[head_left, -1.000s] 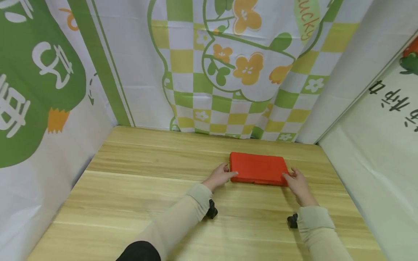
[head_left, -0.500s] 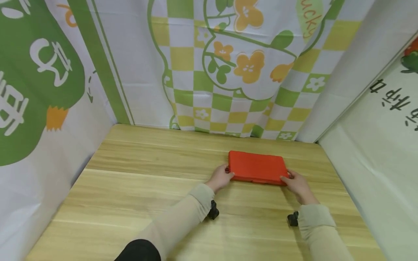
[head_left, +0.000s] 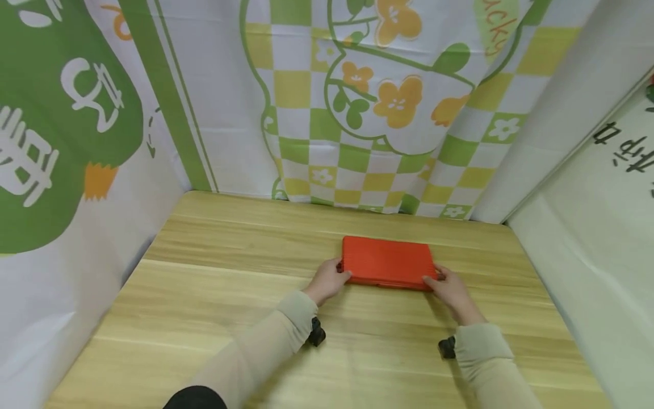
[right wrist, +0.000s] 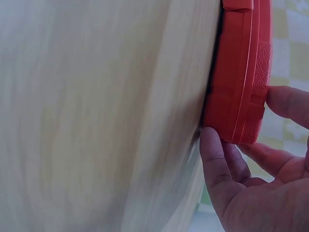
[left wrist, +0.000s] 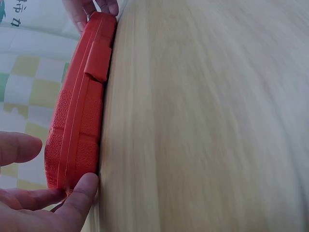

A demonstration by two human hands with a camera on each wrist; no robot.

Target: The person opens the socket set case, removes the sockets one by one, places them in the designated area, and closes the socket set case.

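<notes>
A flat red plastic case [head_left: 386, 262] with a latch [left wrist: 99, 60] on its near long side lies at the back of the wooden table, ribbed top up. At its left end my left hand [head_left: 328, 280] holds it, thumb by the upper edge and fingers at the end and lower edge. The right hand [head_left: 451, 288] grips the opposite end in the same manner, its fingertips [right wrist: 211, 137] at the bottom edge in the right wrist view. Whether the case is slightly raised off the table I cannot tell. Its underside is hidden.
The wooden table [head_left: 214, 318] is bounded by a patterned curtain [head_left: 317, 142] at the back. Printed white sheets hang at the left and right sides. Black wrist cameras [head_left: 317, 332] sit at both cuffs.
Both hands have tightened onto the ends of the red case. Case and hands together have shifted somewhat left across the table. The head view has also turned slightly.
</notes>
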